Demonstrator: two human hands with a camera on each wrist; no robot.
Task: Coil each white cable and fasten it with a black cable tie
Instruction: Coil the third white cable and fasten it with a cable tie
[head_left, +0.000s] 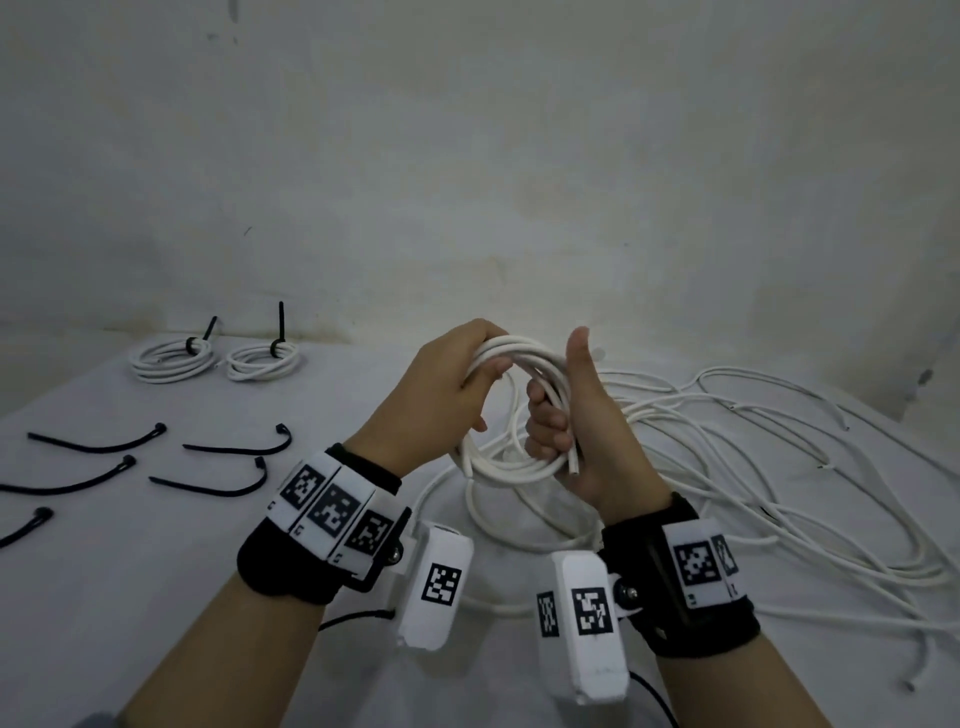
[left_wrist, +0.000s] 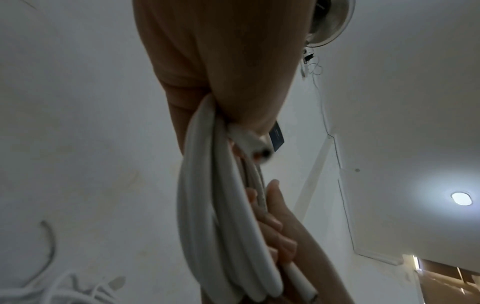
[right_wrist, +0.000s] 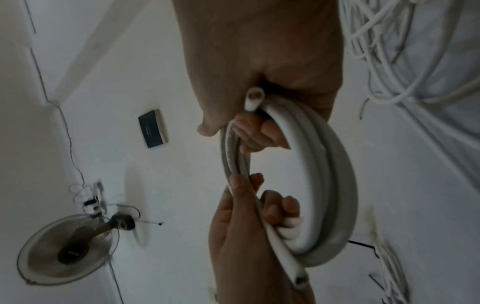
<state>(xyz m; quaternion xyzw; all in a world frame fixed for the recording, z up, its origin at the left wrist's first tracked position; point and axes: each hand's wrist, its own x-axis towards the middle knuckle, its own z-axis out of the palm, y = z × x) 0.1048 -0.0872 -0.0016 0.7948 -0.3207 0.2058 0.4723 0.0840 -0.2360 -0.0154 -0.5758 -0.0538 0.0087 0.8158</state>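
Observation:
A white cable coil (head_left: 509, 474) of several loops is held upright above the table between both hands. My left hand (head_left: 467, 379) grips the top of the coil from the left, fingers curled over the loops. My right hand (head_left: 550, 421) grips its right side, thumb pointing up, with two cut cable ends sticking out below the fist. In the left wrist view the coil (left_wrist: 207, 195) hangs from my left hand (left_wrist: 221, 61). In the right wrist view one cable end (right_wrist: 254, 98) pokes from my right hand (right_wrist: 259, 51). Several loose black cable ties (head_left: 239, 446) lie at the left.
Two tied coils (head_left: 171, 357) (head_left: 262, 359), each with a black tie sticking up, sit at the back left. A tangle of loose white cables (head_left: 753, 441) spreads over the right of the cloth-covered table (head_left: 156, 597). A wall stands close behind.

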